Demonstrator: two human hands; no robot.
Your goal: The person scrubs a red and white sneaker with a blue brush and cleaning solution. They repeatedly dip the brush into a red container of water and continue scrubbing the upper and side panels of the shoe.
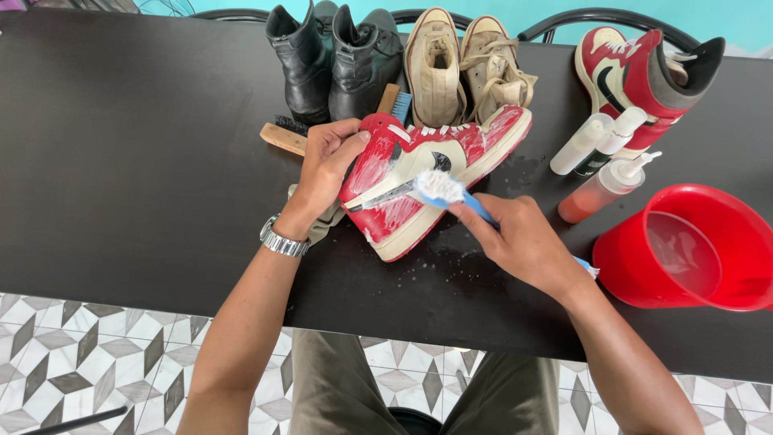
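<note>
Fingers of left hand [326, 161] clasping red sneaker [427, 173], right hand [523, 242] gripping blue brush [439, 189] — red bucket [692, 250], bottles [604, 157] alongside

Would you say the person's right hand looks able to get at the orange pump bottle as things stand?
Probably yes: the orange pump bottle lies just beyond the right hand with bare table between, though that hand's grip is shut on the blue brush.

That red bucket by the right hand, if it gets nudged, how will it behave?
The red bucket looks like thin plastic, so probably light and easy to slide. It holds some water, so a hard shove may slosh it. It stands close to the table edge, so it could tip off.
</note>
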